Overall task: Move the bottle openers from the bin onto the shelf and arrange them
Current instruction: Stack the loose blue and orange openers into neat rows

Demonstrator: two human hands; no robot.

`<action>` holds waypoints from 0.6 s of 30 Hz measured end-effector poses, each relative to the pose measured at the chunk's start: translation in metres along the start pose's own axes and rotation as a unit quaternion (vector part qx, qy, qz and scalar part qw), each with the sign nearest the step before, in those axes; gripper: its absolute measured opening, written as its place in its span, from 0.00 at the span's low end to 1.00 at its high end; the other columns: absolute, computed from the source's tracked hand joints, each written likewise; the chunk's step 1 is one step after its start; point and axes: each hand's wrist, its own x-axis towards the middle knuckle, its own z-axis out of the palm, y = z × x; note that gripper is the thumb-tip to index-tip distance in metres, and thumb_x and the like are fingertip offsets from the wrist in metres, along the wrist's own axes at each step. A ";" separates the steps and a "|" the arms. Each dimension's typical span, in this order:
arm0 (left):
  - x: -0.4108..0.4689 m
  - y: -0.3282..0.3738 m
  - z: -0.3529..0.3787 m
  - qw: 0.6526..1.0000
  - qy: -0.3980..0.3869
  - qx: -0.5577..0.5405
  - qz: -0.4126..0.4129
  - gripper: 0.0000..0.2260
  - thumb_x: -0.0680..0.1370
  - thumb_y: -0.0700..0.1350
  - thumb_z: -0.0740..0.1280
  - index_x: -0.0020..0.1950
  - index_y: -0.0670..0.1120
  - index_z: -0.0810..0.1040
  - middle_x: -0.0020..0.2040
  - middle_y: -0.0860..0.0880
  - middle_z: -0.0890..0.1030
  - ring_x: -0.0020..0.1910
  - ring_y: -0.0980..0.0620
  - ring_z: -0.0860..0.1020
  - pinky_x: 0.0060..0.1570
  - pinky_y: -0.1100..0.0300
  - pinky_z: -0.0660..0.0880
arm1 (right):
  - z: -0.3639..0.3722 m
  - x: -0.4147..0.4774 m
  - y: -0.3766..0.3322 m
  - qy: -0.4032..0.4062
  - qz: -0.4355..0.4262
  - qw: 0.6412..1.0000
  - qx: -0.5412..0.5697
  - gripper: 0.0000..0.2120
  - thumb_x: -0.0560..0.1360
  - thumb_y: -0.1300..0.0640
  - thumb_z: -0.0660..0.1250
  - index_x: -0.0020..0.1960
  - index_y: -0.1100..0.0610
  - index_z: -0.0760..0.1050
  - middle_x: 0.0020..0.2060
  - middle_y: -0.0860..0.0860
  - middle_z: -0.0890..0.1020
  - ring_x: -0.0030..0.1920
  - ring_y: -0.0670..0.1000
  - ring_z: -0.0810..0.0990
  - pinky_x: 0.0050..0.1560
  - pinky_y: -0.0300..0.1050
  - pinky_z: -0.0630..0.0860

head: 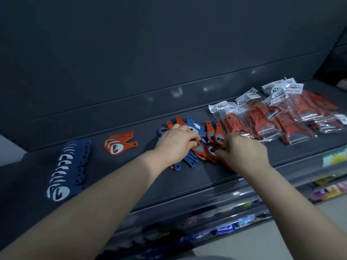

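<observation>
A loose pile of blue and orange bottle openers (195, 128) lies in the middle of the dark shelf (131, 177). My left hand (175, 142) rests on the pile, fingers curled around an orange opener (199, 148). My right hand (244, 152) pinches another orange opener (212, 152) at the pile's right side. A neat overlapping row of blue openers (68, 169) runs along the shelf's left. A small fanned stack of orange openers (119, 144) lies between that row and the pile. No bin is in view.
Bagged orange peeler-like tools (277, 117) with white header cards fill the shelf's right part. A dark back panel (169, 53) rises behind. Lower shelves (234, 226) with colourful packets and a pale floor (281, 241) show below the shelf's front edge.
</observation>
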 end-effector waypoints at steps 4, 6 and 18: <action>0.006 0.007 0.007 0.993 -0.041 0.110 0.009 0.17 0.81 0.54 0.60 0.70 0.56 0.71 0.60 0.51 0.70 0.62 0.48 0.64 0.63 0.51 0.64 | 0.004 -0.005 0.005 -0.077 0.010 0.997 0.012 0.20 0.71 0.42 0.70 0.54 0.54 0.70 0.50 0.51 0.81 0.51 0.57 0.79 0.42 0.45 0.71; 0.008 0.007 0.005 0.992 -0.052 0.111 -0.006 0.17 0.80 0.54 0.62 0.69 0.55 0.71 0.61 0.50 0.69 0.62 0.48 0.63 0.62 0.51 0.62 | 0.003 -0.004 0.009 -0.108 0.011 0.992 0.063 0.21 0.69 0.45 0.73 0.54 0.52 0.69 0.49 0.50 0.80 0.51 0.57 0.79 0.44 0.46 0.72; -0.028 -0.034 -0.014 0.955 0.048 -0.252 -0.148 0.09 0.70 0.42 0.76 0.38 0.52 0.76 0.34 0.50 0.83 0.37 0.50 0.82 0.45 0.48 0.79 | 0.002 -0.002 -0.027 -0.024 -0.107 0.965 0.240 0.08 0.68 0.51 0.76 0.45 0.47 0.79 0.38 0.43 0.82 0.43 0.46 0.81 0.46 0.43 0.75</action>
